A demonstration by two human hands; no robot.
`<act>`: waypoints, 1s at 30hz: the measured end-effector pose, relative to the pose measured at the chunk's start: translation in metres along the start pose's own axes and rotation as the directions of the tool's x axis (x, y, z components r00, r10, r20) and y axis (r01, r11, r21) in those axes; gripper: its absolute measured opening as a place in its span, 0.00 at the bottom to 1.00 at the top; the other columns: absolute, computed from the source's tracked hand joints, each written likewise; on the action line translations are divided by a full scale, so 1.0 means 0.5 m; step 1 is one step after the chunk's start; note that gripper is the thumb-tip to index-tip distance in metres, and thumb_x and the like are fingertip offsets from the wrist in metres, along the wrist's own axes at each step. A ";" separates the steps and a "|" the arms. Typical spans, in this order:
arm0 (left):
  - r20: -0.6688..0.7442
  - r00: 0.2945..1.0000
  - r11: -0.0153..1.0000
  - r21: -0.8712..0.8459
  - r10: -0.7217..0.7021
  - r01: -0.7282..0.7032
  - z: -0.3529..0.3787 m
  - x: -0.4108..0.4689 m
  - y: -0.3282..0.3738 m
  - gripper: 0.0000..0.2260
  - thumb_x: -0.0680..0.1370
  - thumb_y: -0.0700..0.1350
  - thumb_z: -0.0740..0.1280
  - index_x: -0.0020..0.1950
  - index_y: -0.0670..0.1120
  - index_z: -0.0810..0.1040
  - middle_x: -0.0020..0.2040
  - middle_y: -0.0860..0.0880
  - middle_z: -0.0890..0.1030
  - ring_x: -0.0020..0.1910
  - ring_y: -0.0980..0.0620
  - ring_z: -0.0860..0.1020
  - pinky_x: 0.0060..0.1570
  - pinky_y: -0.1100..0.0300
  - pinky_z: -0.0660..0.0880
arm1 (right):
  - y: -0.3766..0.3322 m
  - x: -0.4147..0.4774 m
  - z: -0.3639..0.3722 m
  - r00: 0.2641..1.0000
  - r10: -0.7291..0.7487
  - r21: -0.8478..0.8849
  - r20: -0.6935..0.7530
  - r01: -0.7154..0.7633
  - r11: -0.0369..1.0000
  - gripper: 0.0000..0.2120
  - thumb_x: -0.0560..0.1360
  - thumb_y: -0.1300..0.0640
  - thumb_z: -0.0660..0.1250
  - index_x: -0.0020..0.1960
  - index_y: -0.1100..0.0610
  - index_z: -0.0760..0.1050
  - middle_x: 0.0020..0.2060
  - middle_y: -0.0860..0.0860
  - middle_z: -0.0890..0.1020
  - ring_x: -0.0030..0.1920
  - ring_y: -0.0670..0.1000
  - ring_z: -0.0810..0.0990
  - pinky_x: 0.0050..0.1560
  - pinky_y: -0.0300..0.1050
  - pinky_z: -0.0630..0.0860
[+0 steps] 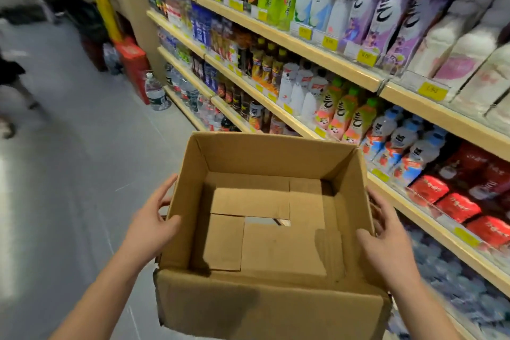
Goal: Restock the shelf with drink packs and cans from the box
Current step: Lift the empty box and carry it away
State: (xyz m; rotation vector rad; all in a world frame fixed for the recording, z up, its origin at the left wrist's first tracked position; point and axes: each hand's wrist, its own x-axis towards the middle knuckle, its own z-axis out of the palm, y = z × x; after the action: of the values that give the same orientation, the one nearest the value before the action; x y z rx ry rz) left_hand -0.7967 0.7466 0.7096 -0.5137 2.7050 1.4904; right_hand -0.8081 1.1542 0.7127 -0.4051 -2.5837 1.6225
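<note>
An open brown cardboard box is held in front of me above the aisle floor. Nothing lies inside it; only its folded bottom flaps show. My left hand grips the box's left wall, thumb over the rim. My right hand grips the right wall the same way. To the right runs the wooden shelf, several tiers high, packed with drink bottles, cartons and red drink packs.
A large water bottle and a red crate stand on the grey floor at the shelf's far end. A person's legs show at the left edge. Wrapped water bottles fill the lowest tier at right.
</note>
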 end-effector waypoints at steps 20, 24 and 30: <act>-0.611 0.700 0.919 -0.128 -0.369 0.373 -0.268 -0.339 -0.201 0.33 0.81 0.47 0.67 0.71 0.79 0.56 0.73 0.52 0.73 0.55 0.53 0.76 0.51 0.49 0.82 | -0.248 0.004 0.420 0.704 -0.348 0.019 0.619 0.430 0.903 0.43 0.71 0.67 0.69 0.70 0.24 0.64 0.57 0.30 0.78 0.36 0.40 0.81 0.32 0.41 0.77; -0.672 0.587 0.869 -0.182 -0.451 0.460 -0.345 -0.436 -0.263 0.31 0.82 0.49 0.67 0.76 0.72 0.56 0.73 0.50 0.74 0.55 0.51 0.77 0.54 0.46 0.81 | -0.308 -0.089 0.529 0.632 -0.378 0.043 0.676 0.478 0.877 0.40 0.72 0.67 0.69 0.75 0.35 0.66 0.60 0.38 0.77 0.49 0.44 0.81 0.41 0.34 0.72; -0.696 0.471 0.806 -0.268 -0.541 0.528 -0.469 -0.570 -0.349 0.30 0.82 0.48 0.64 0.78 0.70 0.55 0.73 0.48 0.74 0.58 0.45 0.81 0.58 0.46 0.81 | -0.398 -0.252 0.694 0.537 -0.362 0.105 0.762 0.449 0.888 0.39 0.73 0.69 0.70 0.73 0.34 0.66 0.62 0.41 0.75 0.59 0.46 0.74 0.59 0.45 0.71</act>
State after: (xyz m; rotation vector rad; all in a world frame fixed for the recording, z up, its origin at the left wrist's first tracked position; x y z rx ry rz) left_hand -0.4424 0.5465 0.7419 -2.1900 2.4931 1.2539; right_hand -0.7906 0.7367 0.7472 1.0928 -2.9380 1.7002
